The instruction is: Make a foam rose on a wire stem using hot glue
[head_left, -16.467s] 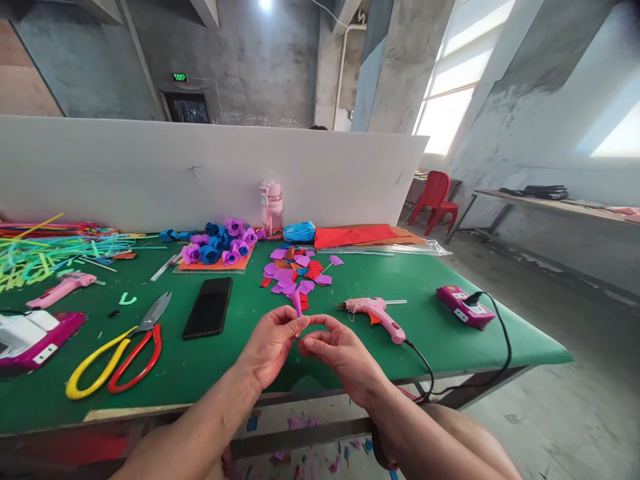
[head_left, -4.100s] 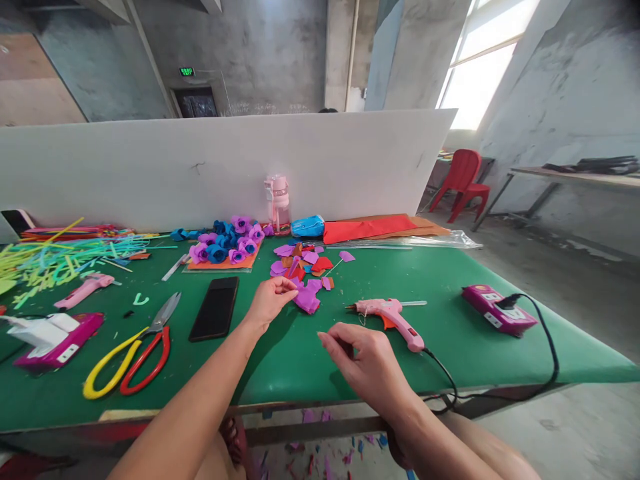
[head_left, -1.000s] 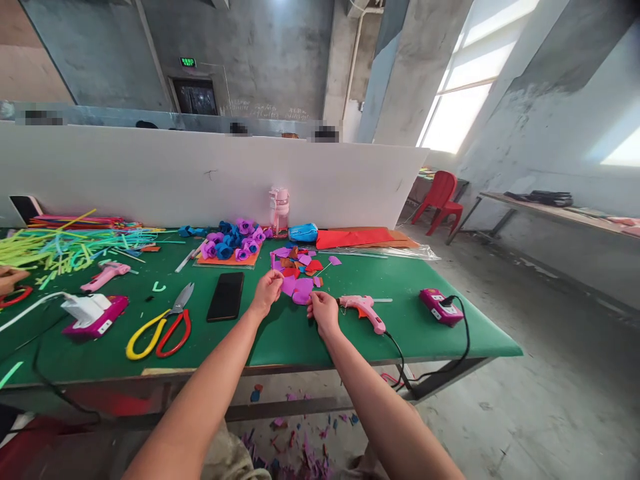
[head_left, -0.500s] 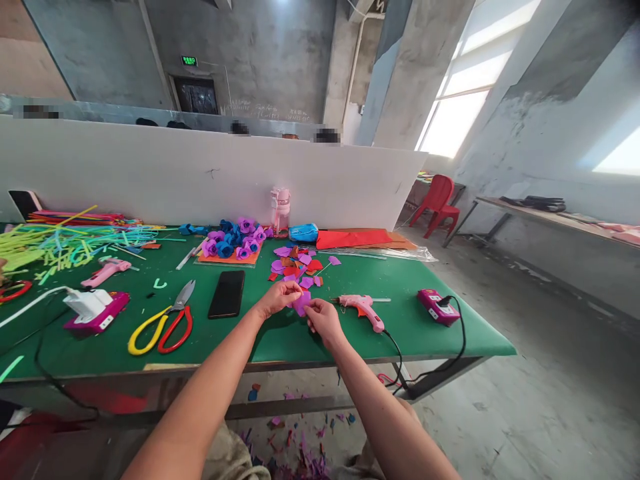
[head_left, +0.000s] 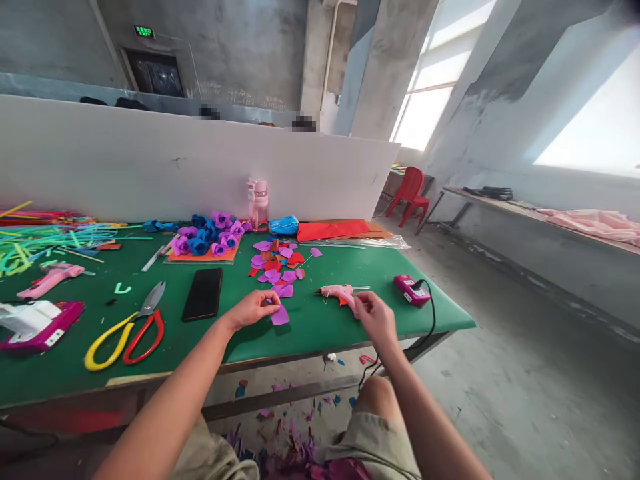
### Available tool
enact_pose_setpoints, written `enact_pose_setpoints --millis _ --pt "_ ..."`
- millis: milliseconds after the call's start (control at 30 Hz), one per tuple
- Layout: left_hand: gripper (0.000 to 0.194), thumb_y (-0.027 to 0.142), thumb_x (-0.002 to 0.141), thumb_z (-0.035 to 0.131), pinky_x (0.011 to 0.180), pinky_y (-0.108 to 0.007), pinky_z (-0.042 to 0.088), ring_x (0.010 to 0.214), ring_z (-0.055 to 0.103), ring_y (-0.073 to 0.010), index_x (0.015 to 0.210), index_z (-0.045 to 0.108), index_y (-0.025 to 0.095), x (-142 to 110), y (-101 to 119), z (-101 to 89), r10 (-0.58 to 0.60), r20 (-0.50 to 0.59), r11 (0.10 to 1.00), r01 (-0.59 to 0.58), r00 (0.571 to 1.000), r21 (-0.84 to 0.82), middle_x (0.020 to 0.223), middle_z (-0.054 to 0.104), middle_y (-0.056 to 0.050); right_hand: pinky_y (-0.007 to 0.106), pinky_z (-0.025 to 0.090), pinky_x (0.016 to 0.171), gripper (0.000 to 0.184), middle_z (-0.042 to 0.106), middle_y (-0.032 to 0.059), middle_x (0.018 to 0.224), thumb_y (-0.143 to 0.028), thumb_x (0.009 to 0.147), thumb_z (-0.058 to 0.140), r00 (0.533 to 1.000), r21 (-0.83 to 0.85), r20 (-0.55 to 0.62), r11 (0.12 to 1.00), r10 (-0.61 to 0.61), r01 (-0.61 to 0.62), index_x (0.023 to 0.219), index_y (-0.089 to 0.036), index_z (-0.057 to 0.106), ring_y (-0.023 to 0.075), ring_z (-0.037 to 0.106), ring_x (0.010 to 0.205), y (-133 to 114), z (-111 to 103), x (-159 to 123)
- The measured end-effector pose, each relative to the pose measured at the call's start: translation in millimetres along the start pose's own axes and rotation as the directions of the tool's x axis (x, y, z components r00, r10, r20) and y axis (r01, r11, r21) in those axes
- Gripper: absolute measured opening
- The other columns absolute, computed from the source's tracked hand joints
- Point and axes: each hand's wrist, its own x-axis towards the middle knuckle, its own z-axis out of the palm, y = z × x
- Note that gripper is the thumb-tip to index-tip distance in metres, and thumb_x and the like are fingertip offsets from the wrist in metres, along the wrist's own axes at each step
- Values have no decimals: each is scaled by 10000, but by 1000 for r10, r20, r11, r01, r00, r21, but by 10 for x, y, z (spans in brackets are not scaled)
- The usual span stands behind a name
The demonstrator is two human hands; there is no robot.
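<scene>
My left hand (head_left: pixel 251 311) pinches a purple paper petal (head_left: pixel 281 315) between thumb and fingertips, just above the green table. My right hand (head_left: pixel 376 320) has its fingers closed on the handle of a pink hot glue gun (head_left: pixel 336 291), which still lies on the table with its nozzle to the left. A clear glue stick (head_left: pixel 362 288) sticks out of the gun's back. Behind my left hand lies a loose pile of purple, red, brown and blue paper petals (head_left: pixel 273 265). One purple petal on a thin stick (head_left: pixel 316 253) lies at the pile's right.
Purple and blue paper flowers (head_left: pixel 200 244) sit on an orange sheet. Nearby are a black phone (head_left: pixel 203 294), scissors (head_left: pixel 127 339), a pink bottle (head_left: pixel 258 203), a second glue gun (head_left: pixel 50 280) and a purple power block (head_left: pixel 411 291). A white board (head_left: pixel 190 160) stands along the back.
My right hand has let go of the petal and moved right to the glue gun's handle. My left hand keeps the petal. The view has turned right.
</scene>
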Motion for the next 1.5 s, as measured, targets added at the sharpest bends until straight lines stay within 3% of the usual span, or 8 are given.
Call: enact_pose_setpoints --millis 200,400,633,833,1033,1233,1400,1500 --pt "142 303 729 568 592 -209 397 619 503 -117 703 602 168 4 -113 113 8 -66 998 -4 998 59 668 573 3 233 316 503 166 580 -21 515 -359 599 650 969 -156 244 988 41 -3 633 -207 591 148 512 514 386 -73 394" --pt "109 283 691 592 593 -217 394 601 514 -121 669 609 177 35 -259 177 3 -132 994 11 991 110 665 597 -4 239 327 486 194 589 -3 548 -370 729 525 961 -167 270 986 58 -12 628 -211 479 146 526 501 288 -2 342" --pt "112 227 648 599 596 -212 383 631 527 -128 740 653 193 49 -304 210 8 -185 989 20 983 150 718 645 -2 310 488 636 436 629 34 755 -454 734 567 962 347 273 930 27 -125 1067 -185 482 171 605 629 18 -105 -233" --pt "72 191 645 578 581 -209 375 607 538 -127 658 648 186 38 -283 204 10 -163 987 17 986 162 646 634 1 236 440 471 261 531 -29 558 -306 698 612 716 467 696 724 52 -507 919 -194 530 121 505 489 -163 -210 -519" --pt "287 181 627 588 538 -197 347 556 496 -110 907 642 214 12 -272 196 25 -153 984 3 988 177 629 582 35 207 223 331 342 627 45 745 -527 790 484 823 522 562 736 83 -431 845 -191 516 73 373 393 -341 -121 -590" --pt "295 147 639 566 537 -191 328 549 476 -102 919 619 227 -17 -248 190 54 -124 979 -28 991 203 631 559 48 226 401 455 379 633 40 822 -559 758 534 847 474 531 828 5 -301 892 -206 509 114 508 522 -379 -19 -623" --pt "347 143 659 544 547 -191 322 557 477 -105 990 578 240 -39 -221 193 70 -103 973 -46 992 224 636 559 58 216 326 382 316 500 -45 513 -513 803 501 893 318 448 941 -39 -119 890 -211 529 105 405 401 -353 51 -628" --pt "360 151 662 540 547 -193 313 552 465 -107 1011 562 240 -49 -207 195 71 -103 968 -44 992 247 637 557 58 229 349 403 332 576 -15 579 -485 804 501 896 258 434 966 -91 -27 977 -208 557 124 452 426 -405 78 -618"
